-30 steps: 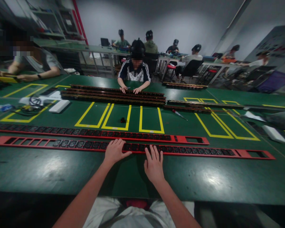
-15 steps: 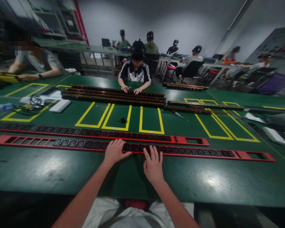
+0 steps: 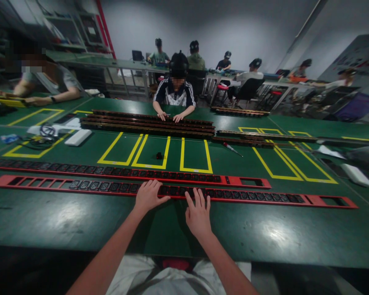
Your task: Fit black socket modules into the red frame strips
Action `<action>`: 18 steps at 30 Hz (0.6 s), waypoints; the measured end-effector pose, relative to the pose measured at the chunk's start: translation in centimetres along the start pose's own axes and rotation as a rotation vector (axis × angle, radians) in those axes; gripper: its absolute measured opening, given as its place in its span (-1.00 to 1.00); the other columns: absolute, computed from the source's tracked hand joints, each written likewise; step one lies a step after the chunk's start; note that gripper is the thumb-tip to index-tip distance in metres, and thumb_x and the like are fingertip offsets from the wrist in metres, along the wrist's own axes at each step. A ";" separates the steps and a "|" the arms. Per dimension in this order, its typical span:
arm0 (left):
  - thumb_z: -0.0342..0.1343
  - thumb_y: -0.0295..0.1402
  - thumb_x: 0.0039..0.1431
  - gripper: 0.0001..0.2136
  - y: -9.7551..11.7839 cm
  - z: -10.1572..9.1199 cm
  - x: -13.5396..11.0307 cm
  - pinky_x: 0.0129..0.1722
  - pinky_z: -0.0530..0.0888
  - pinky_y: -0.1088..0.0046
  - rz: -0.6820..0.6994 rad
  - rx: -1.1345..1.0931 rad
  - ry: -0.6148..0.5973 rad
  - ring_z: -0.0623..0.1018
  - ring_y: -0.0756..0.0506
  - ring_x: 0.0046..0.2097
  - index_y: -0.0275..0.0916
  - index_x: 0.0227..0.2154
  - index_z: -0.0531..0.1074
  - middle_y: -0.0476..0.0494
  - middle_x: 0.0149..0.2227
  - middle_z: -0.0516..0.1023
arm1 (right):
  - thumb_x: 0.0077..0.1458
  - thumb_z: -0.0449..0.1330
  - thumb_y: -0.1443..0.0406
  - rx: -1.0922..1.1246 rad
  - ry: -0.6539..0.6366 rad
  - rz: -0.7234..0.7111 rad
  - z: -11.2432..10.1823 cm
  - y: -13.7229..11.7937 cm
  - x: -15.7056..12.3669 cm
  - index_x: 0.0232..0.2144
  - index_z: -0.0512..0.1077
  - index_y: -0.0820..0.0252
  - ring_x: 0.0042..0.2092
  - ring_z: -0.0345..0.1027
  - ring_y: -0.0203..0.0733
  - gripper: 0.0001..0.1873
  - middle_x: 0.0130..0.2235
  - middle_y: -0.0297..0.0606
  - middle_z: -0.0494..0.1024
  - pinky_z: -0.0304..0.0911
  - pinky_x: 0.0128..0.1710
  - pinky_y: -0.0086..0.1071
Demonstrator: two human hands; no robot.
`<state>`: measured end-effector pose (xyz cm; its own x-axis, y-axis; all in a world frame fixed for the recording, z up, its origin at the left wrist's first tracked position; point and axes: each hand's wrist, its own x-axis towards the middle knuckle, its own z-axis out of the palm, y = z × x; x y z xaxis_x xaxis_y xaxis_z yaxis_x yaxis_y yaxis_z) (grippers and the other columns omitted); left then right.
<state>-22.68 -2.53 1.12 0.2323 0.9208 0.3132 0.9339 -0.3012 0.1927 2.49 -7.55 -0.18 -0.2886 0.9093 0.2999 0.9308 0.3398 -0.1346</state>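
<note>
Resting palm-down on the nearer red strip [image 3: 176, 191], left hand [image 3: 147, 197] and right hand [image 3: 199, 212] spread.

Far beyond the left hand [image 3: 149, 194], a stack of long, dark brown and black rails [image 3: 146, 128] lies across the glossy green tabletop [image 3: 64, 223], with a person in a navy and white shirt [image 3: 174, 96] behind it. Well to the left of that hand, and farther off, are a white rectangular box [image 3: 78, 137] and a tangle of black cable [image 3: 43, 141]. Beyond the right hand [image 3: 199, 215], slightly rightward, lies a slim, pointed tool with a red handle [image 3: 231, 148]. Far to that hand's right lies another white box [image 3: 356, 175].
</note>
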 end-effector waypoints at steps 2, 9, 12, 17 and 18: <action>0.12 0.17 0.18 -0.50 0.0 0.0 0.0 -0.04 0.38 0.10 0.001 0.002 -0.001 0.52 -0.29 -0.07 -0.19 -0.13 0.50 -0.25 -0.12 0.58 | 0.23 0.08 0.37 0.004 -0.003 0.001 -0.1 0.0 0.0 0.37 0.18 0.01 0.46 -0.11 0.11 -0.33 0.43 -0.06 0.11 -0.23 0.40 0.27; 0.13 0.15 0.18 -0.51 -0.1 0.0 0.0 -0.04 0.38 0.11 -0.002 0.000 -0.009 0.52 -0.29 -0.06 -0.19 -0.14 0.49 -0.25 -0.12 0.58 | 0.24 0.07 0.38 0.025 -0.014 0.008 -0.2 0.0 0.0 0.37 0.19 0.00 0.46 -0.11 0.09 -0.33 0.43 -0.06 0.11 -0.21 0.39 0.28; 0.17 0.15 0.16 -0.52 -0.1 -0.1 0.0 -0.04 0.38 0.11 -0.011 -0.006 -0.015 0.52 -0.28 -0.06 -0.19 -0.14 0.49 -0.23 -0.11 0.58 | 0.25 0.06 0.38 0.028 -0.020 0.013 -0.2 0.0 0.0 0.37 0.19 0.00 0.46 -0.11 0.10 -0.34 0.43 -0.06 0.11 -0.21 0.39 0.28; 0.21 0.13 0.13 -0.54 0.1 -0.3 0.2 -0.04 0.36 0.12 -0.022 -0.008 -0.033 0.52 -0.27 -0.04 -0.18 -0.16 0.48 -0.22 -0.12 0.58 | 0.26 0.05 0.36 0.044 -0.029 -0.010 -0.2 -0.2 0.0 0.38 0.18 0.09 0.48 -0.20 0.08 -0.35 0.46 -0.11 0.04 -0.32 0.41 0.28; 0.21 0.13 0.13 -0.53 0.2 -0.3 0.3 -0.04 0.36 0.13 -0.022 -0.004 -0.038 0.52 -0.27 -0.05 -0.19 -0.17 0.48 -0.22 -0.12 0.58 | 0.27 0.04 0.36 0.051 -0.031 -0.025 -0.2 -0.2 0.1 0.39 0.17 0.13 0.49 -0.22 0.06 -0.35 0.46 -0.12 0.04 -0.36 0.42 0.26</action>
<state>-22.55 -2.41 1.52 0.2220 0.9360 0.2732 0.9379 -0.2816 0.2026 2.31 -7.62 0.05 -0.3192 0.9070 0.2747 0.9107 0.3737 -0.1760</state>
